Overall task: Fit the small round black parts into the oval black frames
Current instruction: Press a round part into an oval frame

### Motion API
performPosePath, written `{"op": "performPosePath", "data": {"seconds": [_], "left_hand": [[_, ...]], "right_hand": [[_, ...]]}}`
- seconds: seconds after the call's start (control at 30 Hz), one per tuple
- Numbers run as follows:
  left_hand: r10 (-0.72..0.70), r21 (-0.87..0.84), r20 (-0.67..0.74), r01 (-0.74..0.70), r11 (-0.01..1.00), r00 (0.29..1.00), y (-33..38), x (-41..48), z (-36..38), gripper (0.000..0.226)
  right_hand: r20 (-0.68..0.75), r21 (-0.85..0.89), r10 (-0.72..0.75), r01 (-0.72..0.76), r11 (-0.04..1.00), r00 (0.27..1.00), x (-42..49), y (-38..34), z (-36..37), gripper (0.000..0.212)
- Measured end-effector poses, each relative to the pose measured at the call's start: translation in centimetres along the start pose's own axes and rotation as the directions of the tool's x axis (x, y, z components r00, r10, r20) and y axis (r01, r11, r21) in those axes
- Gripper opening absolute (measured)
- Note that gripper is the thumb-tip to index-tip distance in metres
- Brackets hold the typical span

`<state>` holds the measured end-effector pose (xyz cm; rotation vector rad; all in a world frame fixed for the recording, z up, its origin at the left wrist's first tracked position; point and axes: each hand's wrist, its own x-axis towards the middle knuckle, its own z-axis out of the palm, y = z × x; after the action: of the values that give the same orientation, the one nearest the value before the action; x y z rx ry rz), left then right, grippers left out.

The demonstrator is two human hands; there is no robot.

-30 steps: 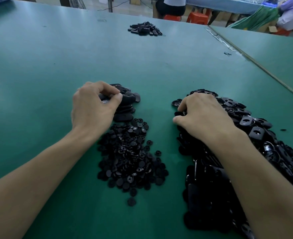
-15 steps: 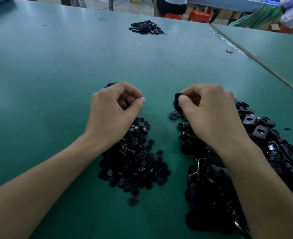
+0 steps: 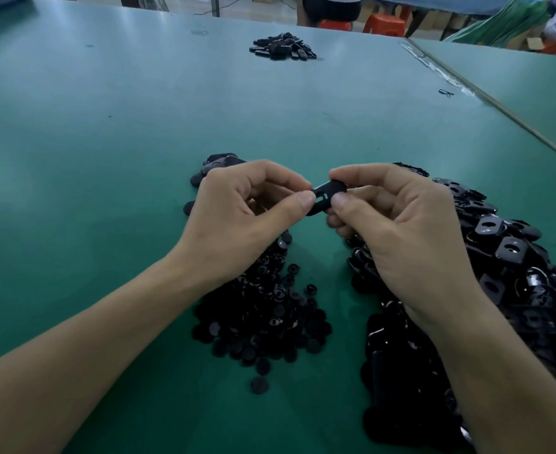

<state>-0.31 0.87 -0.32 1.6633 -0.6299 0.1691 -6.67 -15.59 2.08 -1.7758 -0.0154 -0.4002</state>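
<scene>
**Above the table: one oval frame in both hands**

I am pinching the oval frame clear of the table, right hand on its right end, left hand on its left end, fingers curled. The round parts are lying heaped beneath my left wrist. The frame heap is lying under my right forearm.

Fingers hide part of the held frame

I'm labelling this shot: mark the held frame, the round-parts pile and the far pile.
held frame point(image 3: 328, 194): head view, its exposed middle.
round-parts pile point(image 3: 270, 314): head view, centre of the heap.
far pile point(image 3: 283, 47): head view, centre of the heap.
</scene>
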Motion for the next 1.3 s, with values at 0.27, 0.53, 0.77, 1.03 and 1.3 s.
{"op": "performPosePath", "data": {"seconds": [0.27,0.53,0.77,1.03,1.3], "left_hand": [[0.036,-0.029,-0.046,-0.037,0.999,0.998,0.00,0.05,0.08,0.015],[-0.041,-0.185,-0.002,0.040,0.982,0.999,0.30,0.13,0.16,0.008],[-0.098,-0.206,0.000,0.096,0.974,0.995,0.50,0.12,0.24,0.007],[-0.069,-0.204,0.076,0.083,0.975,0.995,0.19,0.03,0.28,0.012],[-0.070,-0.110,0.078,0.078,0.991,0.995,0.26,-0.19,0.38,0.020]], "right_hand": [[0.021,0.033,0.005,-0.006,0.999,1.000,-0.36,-0.24,0.33,0.013],[0.037,0.005,-0.003,0.003,1.000,0.999,-0.55,-0.35,0.58,0.012],[0.021,-0.069,-0.027,0.029,0.997,0.999,-0.57,-0.15,0.47,0.014],[-0.004,-0.059,-0.033,0.033,0.998,0.999,-0.62,-0.11,0.44,0.016],[-0.061,-0.147,-0.106,0.096,0.984,0.992,-0.66,0.02,0.35,0.013]]}}
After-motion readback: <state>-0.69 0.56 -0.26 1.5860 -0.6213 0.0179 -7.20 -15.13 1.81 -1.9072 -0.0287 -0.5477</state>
